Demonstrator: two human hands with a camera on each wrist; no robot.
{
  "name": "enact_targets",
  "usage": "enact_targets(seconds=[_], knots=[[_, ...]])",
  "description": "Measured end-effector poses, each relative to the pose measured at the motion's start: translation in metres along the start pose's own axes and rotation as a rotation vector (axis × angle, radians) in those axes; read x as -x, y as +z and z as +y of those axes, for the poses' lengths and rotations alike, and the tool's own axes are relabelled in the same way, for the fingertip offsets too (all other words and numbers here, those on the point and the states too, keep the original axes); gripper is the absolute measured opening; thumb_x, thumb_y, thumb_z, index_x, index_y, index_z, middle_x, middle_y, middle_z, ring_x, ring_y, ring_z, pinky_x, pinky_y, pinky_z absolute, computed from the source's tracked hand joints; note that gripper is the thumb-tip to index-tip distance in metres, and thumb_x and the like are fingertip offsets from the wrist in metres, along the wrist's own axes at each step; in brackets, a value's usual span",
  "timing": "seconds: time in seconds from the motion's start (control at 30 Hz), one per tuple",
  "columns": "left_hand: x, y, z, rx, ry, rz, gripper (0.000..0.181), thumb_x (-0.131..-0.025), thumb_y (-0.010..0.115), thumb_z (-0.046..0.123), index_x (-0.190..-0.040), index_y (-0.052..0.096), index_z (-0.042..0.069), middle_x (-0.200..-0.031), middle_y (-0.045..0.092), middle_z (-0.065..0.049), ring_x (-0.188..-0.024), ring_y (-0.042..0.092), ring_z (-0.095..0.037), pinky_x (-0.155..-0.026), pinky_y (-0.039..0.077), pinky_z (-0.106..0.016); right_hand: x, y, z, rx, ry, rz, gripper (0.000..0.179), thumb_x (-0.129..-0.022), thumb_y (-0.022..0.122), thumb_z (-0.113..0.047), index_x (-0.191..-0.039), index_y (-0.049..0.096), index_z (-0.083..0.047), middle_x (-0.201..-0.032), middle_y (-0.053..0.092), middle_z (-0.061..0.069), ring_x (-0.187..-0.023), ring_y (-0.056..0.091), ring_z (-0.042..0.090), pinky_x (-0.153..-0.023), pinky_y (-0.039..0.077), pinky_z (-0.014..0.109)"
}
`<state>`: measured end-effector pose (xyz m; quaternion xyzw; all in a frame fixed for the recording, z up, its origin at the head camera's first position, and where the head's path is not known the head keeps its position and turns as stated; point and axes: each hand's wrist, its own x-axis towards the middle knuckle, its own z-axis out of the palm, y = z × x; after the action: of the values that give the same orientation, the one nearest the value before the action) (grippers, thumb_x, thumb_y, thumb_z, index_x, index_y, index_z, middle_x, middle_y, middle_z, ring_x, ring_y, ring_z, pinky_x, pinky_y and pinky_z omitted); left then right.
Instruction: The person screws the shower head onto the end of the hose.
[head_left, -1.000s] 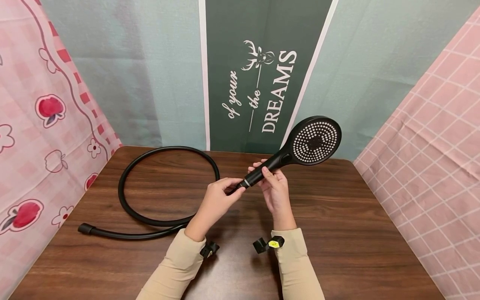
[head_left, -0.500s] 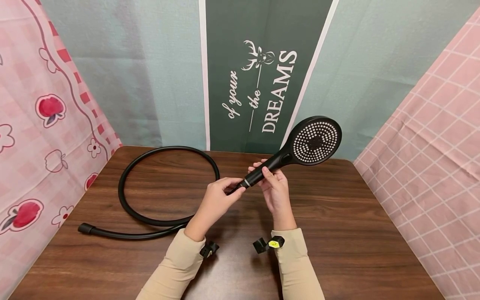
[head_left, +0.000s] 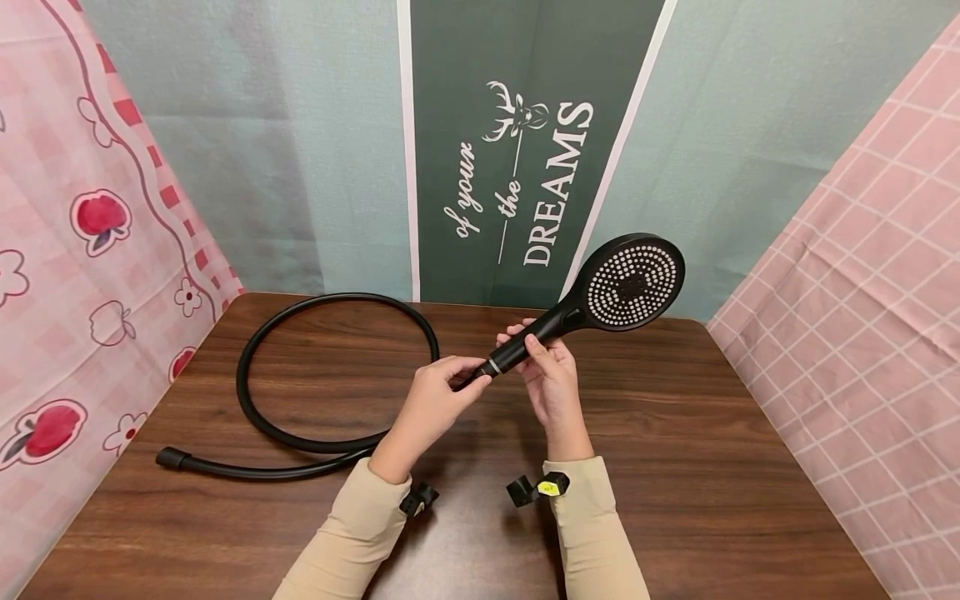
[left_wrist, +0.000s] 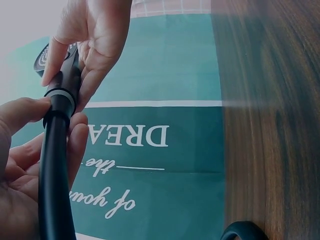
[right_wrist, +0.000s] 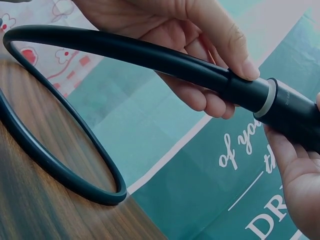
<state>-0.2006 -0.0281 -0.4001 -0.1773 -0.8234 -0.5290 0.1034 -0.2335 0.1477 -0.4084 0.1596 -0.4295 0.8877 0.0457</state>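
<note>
A black shower head (head_left: 633, 282) with white nozzles is held tilted above the table, its face toward me. My right hand (head_left: 552, 383) grips its handle, thumb on top and fingers beneath. At the handle's lower end, my left hand (head_left: 435, 404) pinches the end fitting of a black shower hose (head_left: 337, 294) between thumb and fingers. In the right wrist view the hose fitting (right_wrist: 245, 92) meets the handle (right_wrist: 292, 112), with a pale ring (right_wrist: 270, 99) at the joint. The rest of the hose loops on the table, its other end fitting (head_left: 172, 457) lying at the left.
The dark wooden table (head_left: 675, 467) reaches back to a teal cloth backdrop (head_left: 345, 150) with a dark printed panel (head_left: 465, 50). Pink patterned cloth (head_left: 97, 333) hangs at the left, pink checked cloth (head_left: 847, 308) at the right. Small black cameras are strapped at both wrists.
The shower head has turned very slightly, its head edging a few pixels right. Both hands keep the same holds, and the hose loop lies as before.
</note>
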Motion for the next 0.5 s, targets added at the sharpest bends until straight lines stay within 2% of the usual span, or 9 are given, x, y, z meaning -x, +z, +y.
enact_targets(seconds=[0.27, 0.5], knots=[[-0.0003, -0.0003, -0.001, 0.023, -0.011, 0.005, 0.023, -0.09, 0.074, 0.017, -0.111, 0.075, 0.009, -0.099, 0.074, -0.007, -0.089, 0.07, -0.018, -0.08, 0.059, -0.035, 0.0002, -0.0005, 0.0, -0.008, -0.001, -0.013, 0.021, -0.102, 0.051, -0.006, -0.123, 0.052, 0.0, -0.104, 0.073, 0.003, -0.099, 0.074, 0.017, -0.094, 0.056, 0.031], [-0.0005, -0.0013, -0.0021, 0.025, -0.014, -0.008, 0.022, -0.093, 0.071, 0.019, -0.111, 0.075, 0.008, -0.097, 0.074, -0.007, -0.085, 0.069, -0.016, -0.076, 0.058, -0.032, 0.0, -0.0002, -0.0001, -0.003, 0.0, -0.011, 0.017, -0.102, 0.051, -0.006, -0.119, 0.055, -0.004, -0.103, 0.073, 0.002, -0.099, 0.074, 0.016, -0.094, 0.056, 0.031]])
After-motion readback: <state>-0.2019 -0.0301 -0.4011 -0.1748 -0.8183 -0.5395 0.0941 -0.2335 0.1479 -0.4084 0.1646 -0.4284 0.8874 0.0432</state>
